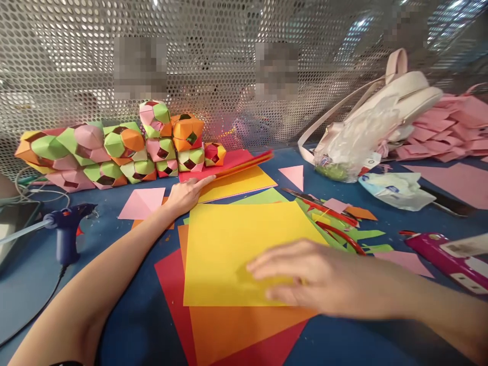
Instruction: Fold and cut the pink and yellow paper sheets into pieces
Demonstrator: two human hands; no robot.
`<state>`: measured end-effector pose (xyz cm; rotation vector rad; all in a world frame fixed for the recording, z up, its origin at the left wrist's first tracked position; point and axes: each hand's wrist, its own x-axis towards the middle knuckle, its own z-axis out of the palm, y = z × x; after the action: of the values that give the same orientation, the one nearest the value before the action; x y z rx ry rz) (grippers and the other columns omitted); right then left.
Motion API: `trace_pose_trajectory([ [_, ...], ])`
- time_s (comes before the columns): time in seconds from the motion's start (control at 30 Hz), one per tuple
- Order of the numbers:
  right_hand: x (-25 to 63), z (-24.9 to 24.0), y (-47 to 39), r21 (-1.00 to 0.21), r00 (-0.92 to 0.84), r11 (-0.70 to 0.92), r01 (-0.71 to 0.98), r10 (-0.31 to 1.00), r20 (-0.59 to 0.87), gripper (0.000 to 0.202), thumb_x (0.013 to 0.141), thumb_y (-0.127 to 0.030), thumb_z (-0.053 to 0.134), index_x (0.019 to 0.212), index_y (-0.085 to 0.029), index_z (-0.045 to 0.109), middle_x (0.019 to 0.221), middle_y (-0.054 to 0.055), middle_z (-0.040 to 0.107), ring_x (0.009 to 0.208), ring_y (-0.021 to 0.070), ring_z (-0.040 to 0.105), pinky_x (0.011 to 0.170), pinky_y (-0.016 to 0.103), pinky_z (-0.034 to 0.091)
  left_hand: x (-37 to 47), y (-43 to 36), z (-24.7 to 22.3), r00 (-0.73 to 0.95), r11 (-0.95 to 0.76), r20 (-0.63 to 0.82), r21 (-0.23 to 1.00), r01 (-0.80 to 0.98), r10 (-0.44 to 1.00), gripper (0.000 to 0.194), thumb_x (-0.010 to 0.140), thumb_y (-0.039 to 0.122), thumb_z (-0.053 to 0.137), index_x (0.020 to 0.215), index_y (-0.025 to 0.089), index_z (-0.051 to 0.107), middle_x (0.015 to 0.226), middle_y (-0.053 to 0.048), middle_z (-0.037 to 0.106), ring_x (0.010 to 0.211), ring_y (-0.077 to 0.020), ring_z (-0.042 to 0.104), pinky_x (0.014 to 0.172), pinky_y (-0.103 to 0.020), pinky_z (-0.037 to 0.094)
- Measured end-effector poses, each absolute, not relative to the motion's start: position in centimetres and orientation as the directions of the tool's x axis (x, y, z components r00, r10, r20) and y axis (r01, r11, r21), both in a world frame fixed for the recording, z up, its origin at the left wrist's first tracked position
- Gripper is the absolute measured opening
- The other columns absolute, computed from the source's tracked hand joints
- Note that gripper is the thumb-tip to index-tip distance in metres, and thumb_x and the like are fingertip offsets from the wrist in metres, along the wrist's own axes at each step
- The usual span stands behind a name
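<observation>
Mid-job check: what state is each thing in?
Left hand: at the back paper stack.
Right hand: open, blurred, over the yellow sheet.
Yellow sheet: flat, unfolded.
Orange sheet: flat, partly covered.
Front red sheet: flat, partly covered.
Back paper stack: upper sheets tilted up.
Paper balls: assembled, stacked.
Glue gun: glue stick inserted; heat can't be told.
Scissors: lying among scraps; open or shut unclear.
Backpack: tilted; closure unclear.

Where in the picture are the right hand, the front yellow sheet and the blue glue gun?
Right hand (310, 277): head view, on the back of the hand.
Front yellow sheet (232, 244): head view, on its bare upper face.
Blue glue gun (67, 239): head view, on its handle.
</observation>
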<state>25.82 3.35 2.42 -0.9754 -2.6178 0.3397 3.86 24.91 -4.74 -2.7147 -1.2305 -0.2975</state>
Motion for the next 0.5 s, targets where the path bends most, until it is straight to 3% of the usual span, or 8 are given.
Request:
trace_pose_trajectory([
  [0.07,26.4,1.8,7.1,-0.288,-0.621,0.641,0.712,0.765,0.169,0.024,0.097,-0.029,0.048,0.108,-0.026,0.068,0.108,0.000,0.072,0.094,0.0146,0.067,0.080,0.026,0.051,3.8,24.9,-4.7,0.675,-0.680,0.219,-0.065,0.730,0.704,0.058,0.094,0.015,0.034,0.146,0.040,0.035,0.118,-0.003,0.064,0.094,-0.0202,0.065,0.070,-0.025,0.046],
  [0.2,28.2,-1.9,14.5,0.084,-0.392,0.384,0.919,0.909,0.140,0.026,0.090,-0.011,0.047,0.104,-0.016,0.068,0.105,0.009,0.069,0.097,0.0217,0.062,0.080,0.033,0.046,3.7,25.0,-4.8,0.679,-0.688,0.213,-0.042,0.724,0.702,0.061,0.091,0.012,0.036,0.143,0.045,0.037,0.132,-0.001,0.057,0.102,-0.0206,0.063,0.077,-0.026,0.048],
  [0.5,29.0,-5.4,17.0,0.195,-0.374,0.340,0.920,0.911,0.174,0.027,0.086,-0.006,0.042,0.101,-0.011,0.065,0.099,0.013,0.063,0.094,0.0247,0.057,0.083,0.034,0.039,3.5,25.2,-5.0,0.665,-0.670,0.227,-0.063,0.739,0.712,0.063,0.089,0.008,0.039,0.140,0.047,0.042,0.144,0.001,0.048,0.104,-0.0211,0.064,0.078,-0.027,0.049],
])
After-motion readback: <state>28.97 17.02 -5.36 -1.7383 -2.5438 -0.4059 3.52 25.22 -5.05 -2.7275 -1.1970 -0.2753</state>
